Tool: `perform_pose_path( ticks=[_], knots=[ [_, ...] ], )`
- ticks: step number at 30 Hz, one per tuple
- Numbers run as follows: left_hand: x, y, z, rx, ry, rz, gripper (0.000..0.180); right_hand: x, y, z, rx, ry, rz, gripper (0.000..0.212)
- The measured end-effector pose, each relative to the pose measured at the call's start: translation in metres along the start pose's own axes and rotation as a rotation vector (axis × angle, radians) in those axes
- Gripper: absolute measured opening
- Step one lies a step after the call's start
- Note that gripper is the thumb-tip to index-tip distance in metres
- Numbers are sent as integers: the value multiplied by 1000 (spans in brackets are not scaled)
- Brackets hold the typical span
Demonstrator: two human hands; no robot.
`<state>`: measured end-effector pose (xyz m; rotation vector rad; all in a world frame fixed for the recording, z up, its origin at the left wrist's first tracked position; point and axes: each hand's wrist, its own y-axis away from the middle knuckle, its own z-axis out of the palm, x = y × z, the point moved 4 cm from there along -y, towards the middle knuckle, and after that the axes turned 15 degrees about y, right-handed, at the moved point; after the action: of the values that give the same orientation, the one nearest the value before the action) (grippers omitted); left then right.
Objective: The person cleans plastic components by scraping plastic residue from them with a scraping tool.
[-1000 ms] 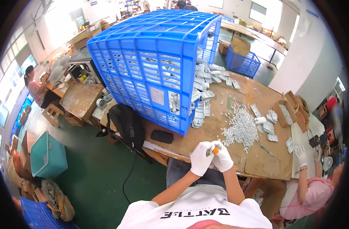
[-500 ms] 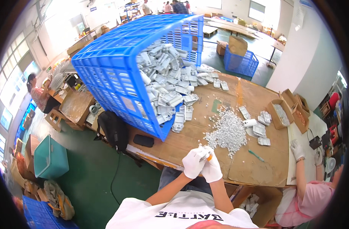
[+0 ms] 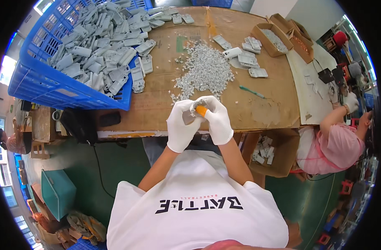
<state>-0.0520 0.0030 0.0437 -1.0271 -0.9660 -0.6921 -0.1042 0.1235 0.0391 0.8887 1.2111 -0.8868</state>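
Note:
My left hand [image 3: 182, 127], in a white glove, pinches a small pale grey plastic part [image 3: 194, 109] just off the table's near edge. My right hand [image 3: 219, 123], gloved alike, closes on the same part from the other side. An orange piece [image 3: 201, 110] shows at the right thumb; whether it is a thumb cover or a tool, I cannot tell. Beyond the hands lies a heap of tiny whitish pieces [image 3: 207, 68] on the cardboard-covered table [image 3: 269, 108]. The fingers hide much of the held part.
A tipped blue crate [image 3: 44, 83] spills grey plastic housings [image 3: 101, 54] at the left. More housings [image 3: 248, 59], a green pen-like tool [image 3: 252, 91] and small-parts boxes [image 3: 261, 41] lie right. A dark phone-like item [image 3: 110, 119] sits near left. A co-worker [image 3: 334, 141] sits at right.
My view has tilted down toward my hands and shirt. Both hands stay together around the small part, with the left hand turned and its fingers more visible.

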Motion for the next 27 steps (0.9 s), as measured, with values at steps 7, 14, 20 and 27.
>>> perform_pose_path(
  ticks=[7,14,20,27],
  knots=[
    [12,5,-14,-8,-139,-6,35,14,3,27,48,-168,10,19],
    [15,3,-49,20,-221,-24,26,6,1,43,62,216,-221,14],
    [2,1,-48,-9,-238,-128,17,25,1,30,163,532,-254,12],
    [0,1,-37,33,-425,-67,15,6,7,35,124,812,-385,22]
  ],
)
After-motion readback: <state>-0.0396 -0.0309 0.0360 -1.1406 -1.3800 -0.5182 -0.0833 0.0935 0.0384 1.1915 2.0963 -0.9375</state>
